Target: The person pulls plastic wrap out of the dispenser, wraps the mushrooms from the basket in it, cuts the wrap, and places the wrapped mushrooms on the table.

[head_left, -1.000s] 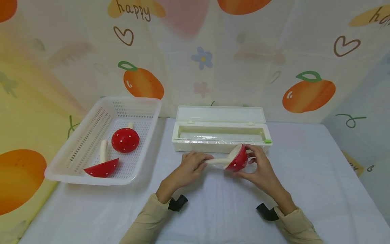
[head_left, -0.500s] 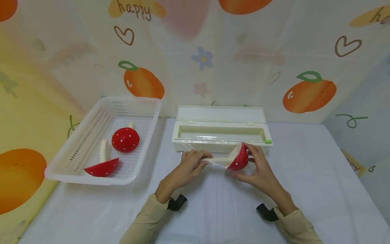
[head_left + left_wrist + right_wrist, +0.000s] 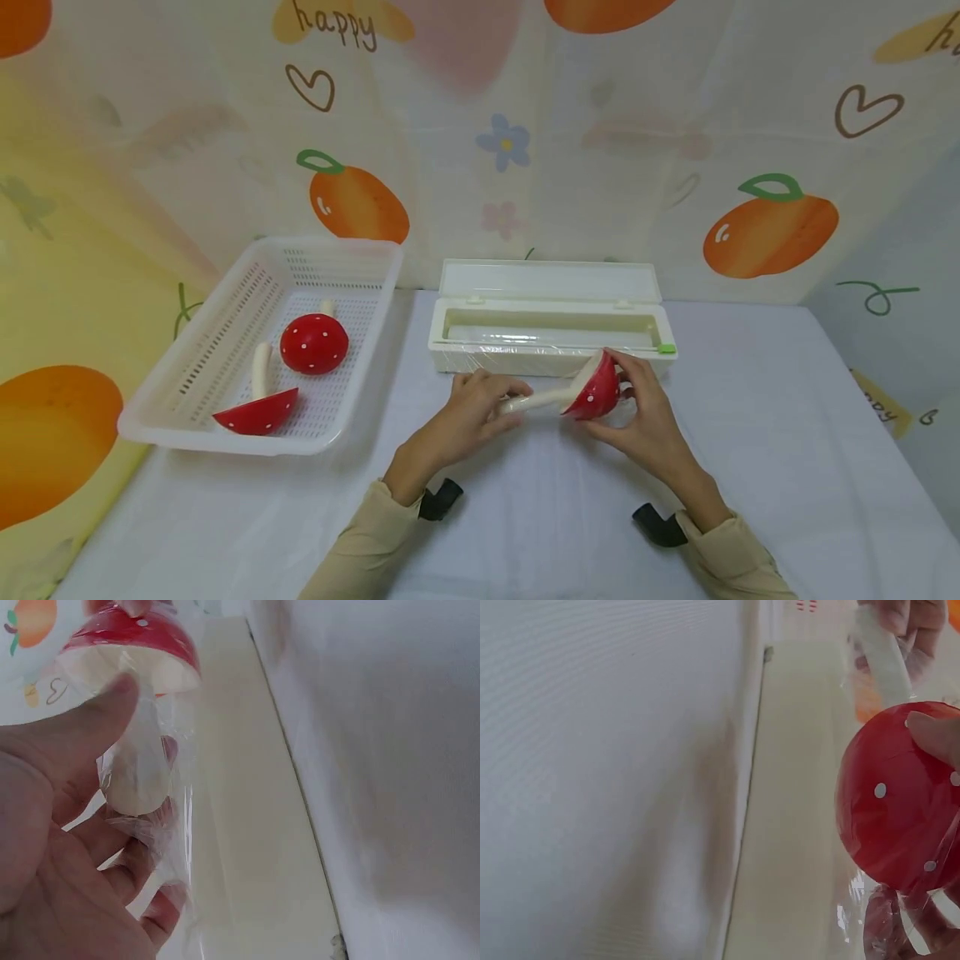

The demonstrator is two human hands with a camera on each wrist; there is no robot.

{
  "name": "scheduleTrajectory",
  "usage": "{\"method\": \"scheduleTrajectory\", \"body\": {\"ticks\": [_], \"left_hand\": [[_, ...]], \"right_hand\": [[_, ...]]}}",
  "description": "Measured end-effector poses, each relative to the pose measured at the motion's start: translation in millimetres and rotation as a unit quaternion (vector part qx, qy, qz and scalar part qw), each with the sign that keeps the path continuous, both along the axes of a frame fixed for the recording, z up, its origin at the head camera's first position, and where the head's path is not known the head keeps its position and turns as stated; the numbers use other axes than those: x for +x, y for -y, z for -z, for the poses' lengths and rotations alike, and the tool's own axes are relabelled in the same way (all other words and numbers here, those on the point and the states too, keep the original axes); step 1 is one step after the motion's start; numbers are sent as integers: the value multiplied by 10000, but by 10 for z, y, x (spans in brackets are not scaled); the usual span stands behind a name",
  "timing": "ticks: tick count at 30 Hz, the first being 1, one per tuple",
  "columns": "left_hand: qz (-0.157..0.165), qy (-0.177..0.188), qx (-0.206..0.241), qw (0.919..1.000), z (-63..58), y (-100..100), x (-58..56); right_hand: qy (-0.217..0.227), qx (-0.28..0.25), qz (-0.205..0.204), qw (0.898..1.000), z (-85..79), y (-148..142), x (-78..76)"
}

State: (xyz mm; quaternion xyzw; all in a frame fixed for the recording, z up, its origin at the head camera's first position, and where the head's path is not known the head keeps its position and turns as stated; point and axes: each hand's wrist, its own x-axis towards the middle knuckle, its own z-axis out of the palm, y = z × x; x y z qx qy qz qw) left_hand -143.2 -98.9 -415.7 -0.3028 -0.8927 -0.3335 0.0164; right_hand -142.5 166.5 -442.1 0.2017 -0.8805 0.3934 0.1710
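A toy mushroom (image 3: 595,390) with a red, white-dotted cap and a pale stem is held just in front of the film dispenser, lying nearly sideways. Clear plastic film (image 3: 157,825) clings around its stem and cap. My left hand (image 3: 463,415) holds the stem, its thumb laid along it below the cap in the left wrist view. The cap (image 3: 892,795) is in my right hand (image 3: 642,417), gripped between thumb and fingers from the right. Behind them, the white dispenser (image 3: 487,362) stands with its lid raised, and film runs over its front edge.
At the left stands a white perforated basket (image 3: 150,429) with two more toy mushrooms, one cap-up (image 3: 314,343) and one on its side (image 3: 258,412). A green slider (image 3: 667,349) sits at the dispenser's right end. A patterned cloth (image 3: 570,183) hangs behind the white-covered table.
The stem has tilted, its free end now lower and nearer me, with my left fingers shifted around it. My right hand still holds the cap. The basket and dispenser have stayed put.
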Motion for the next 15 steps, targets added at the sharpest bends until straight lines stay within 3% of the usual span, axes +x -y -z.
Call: {"method": "scheduleTrajectory", "body": {"ticks": [8,15], "left_hand": [[-149,-548,-242,9981,-15,-11,4],[-251,-299,-139,9991,-73,-29,-10]], "right_hand": [[136,67,-82,9999,-73,5,-8],[114,285,-61,9995,-133,10,-36]]}}
